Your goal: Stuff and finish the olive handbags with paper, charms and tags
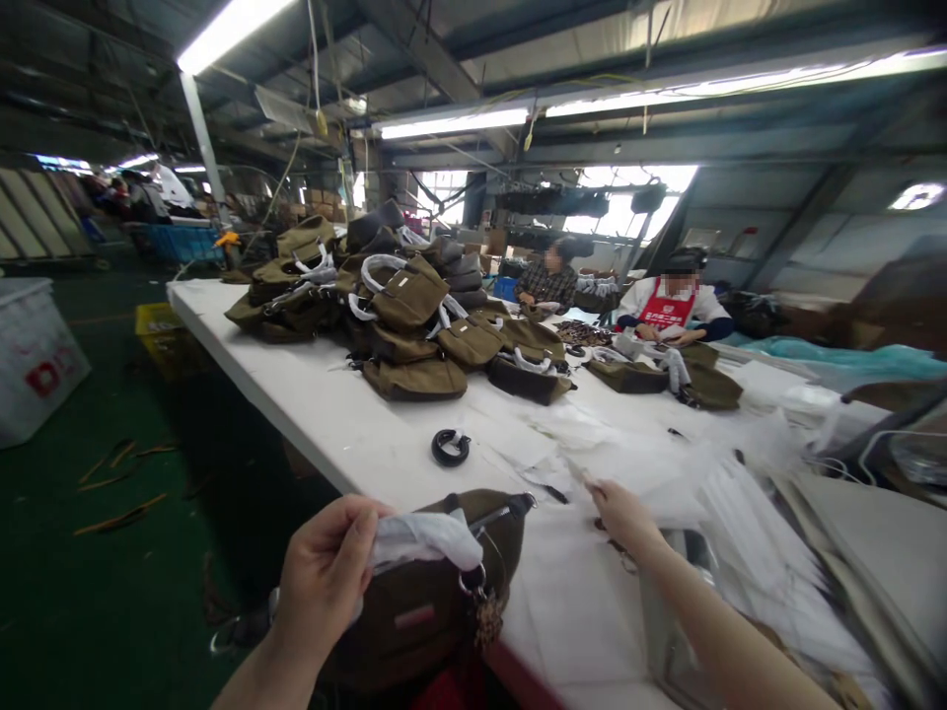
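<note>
My left hand point(329, 567) is closed around the handle point(425, 540) of an olive-brown bag point(392, 641), a handle wrapped in thin white material. The bag is at the table's near edge, with a zipper along its top and a small label on its front. A patterned tag or charm point(488, 619) hangs from a metal ring at the handle's end. To the right, my right hand point(621, 515) reaches over the table, its fingers pinched on a thin pale sheet point(579, 473) among the loose white sheets. A coiled black strap point(451, 448) lies beyond the bag.
A heap of olive and dark bags point(403, 296) covers the far left of the white table point(296, 394). White sheets point(755, 523) are piled at right. Two people sit across the table, one wearing a red apron point(666, 306). A white bin point(36, 360) stands left on the green floor.
</note>
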Available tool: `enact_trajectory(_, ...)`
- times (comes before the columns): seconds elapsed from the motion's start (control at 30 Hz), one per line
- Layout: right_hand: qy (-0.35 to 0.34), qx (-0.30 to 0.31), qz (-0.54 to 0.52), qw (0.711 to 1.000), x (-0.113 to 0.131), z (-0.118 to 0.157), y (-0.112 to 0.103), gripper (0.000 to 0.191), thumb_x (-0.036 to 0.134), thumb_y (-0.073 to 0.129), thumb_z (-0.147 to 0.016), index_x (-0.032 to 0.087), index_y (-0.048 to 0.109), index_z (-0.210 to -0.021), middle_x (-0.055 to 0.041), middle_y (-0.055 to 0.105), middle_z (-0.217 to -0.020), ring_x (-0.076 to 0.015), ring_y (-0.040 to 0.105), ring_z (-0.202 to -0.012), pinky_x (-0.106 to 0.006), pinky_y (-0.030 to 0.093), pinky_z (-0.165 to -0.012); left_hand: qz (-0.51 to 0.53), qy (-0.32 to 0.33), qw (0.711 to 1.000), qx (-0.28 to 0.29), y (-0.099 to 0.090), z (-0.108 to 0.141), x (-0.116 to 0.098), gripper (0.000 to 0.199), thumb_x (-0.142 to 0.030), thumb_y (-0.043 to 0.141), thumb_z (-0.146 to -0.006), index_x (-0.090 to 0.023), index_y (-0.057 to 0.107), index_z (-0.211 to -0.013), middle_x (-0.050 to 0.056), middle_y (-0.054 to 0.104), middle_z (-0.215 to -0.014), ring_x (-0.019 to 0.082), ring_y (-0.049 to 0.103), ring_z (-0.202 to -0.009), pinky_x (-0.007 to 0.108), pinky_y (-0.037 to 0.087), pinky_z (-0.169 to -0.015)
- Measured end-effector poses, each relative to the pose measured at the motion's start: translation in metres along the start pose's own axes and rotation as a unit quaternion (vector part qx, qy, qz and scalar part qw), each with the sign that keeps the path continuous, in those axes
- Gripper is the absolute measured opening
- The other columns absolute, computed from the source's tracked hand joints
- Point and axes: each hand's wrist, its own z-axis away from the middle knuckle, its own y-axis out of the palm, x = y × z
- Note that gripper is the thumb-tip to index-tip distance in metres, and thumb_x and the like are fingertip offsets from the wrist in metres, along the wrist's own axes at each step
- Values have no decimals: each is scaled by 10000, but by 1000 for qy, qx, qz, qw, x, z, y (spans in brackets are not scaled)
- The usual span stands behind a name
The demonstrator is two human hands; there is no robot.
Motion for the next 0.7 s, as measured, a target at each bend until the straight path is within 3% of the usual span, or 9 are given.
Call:
enact_trajectory(0.17, -36, -149, -38, 988, 31, 31, -72, 393, 444, 404, -952, 193, 699, -1021, -117, 698, -1087, -258, 605, -1058, -342, 429, -916, 23, 90, 995, -46, 29, 2, -34, 317, -451, 677, -767, -141, 647, -705, -68, 404, -394, 53, 328, -325, 158, 257, -332)
enact_trajectory(0.3, -92, -277, -179, 939, 62, 104, -121, 336, 480, 454, -930, 235, 675, -994, -85, 723, -997, -241, 658, -944, -330, 481, -838, 73, 119, 990, 3, 64, 9, -50, 345, -480, 661, -791, -150, 638, -695, -65, 420, -402, 53, 341, -322, 166, 252, -332)
enact_trajectory(0.4, -139, -210, -286, 925, 84, 173, -127, 285, 456, 438, -948, 262, 626, -857, -57, 725, -885, -209, 670, -801, -293, 514, -733, 87, 97, 989, 71, 99, 15, -38, 382, -517, 607, -839, -152, 636, -732, -55, 453, -455, 55, 380, -369, 167, 295, -373)
enact_trajectory(0.5, -167, -34, -345, 923, 104, 217, -103, 297, 517, 532, -895, 257, 649, -809, -37, 708, -763, -187, 642, -683, -257, 519, -640, 70, 54, 967, 239, 130, 25, -16, 391, -517, 580, -852, -147, 602, -728, -50, 469, -493, 55, 391, -398, 172, 329, -412)
enact_trajectory(0.53, -165, 11, -369, 915, 110, 222, -92, 341, 549, 535, -883, 247, 650, -776, -29, 694, -715, -180, 626, -643, -251, 513, -603, 59, 49, 953, 293, 136, 30, -10, 380, -502, 573, -858, -146, 587, -726, -49, 465, -503, 55, 390, -412, 171, 326, -420)
enact_trajectory(0.6, -129, 66, -422, 895, 117, 218, -71, 434, 604, 490, -889, 224, 654, -760, -19, 662, -645, -168, 598, -573, -256, 506, -551, 32, 52, 936, 347, 142, 39, -4, 326, -449, 555, -875, -145, 574, -759, -44, 472, -545, 56, 392, -446, 165, 311, -433)
enact_trajectory(0.7, -45, 56, -478, 875, 115, 195, -54, 547, 652, 364, -919, 217, 676, -811, -11, 602, -560, -163, 551, -467, -289, 509, -502, -17, 43, 937, 346, 138, 47, -8, 257, -376, 600, -845, -145, 592, -957, -12, 572, -693, 57, 417, -478, 167, 321, -447)
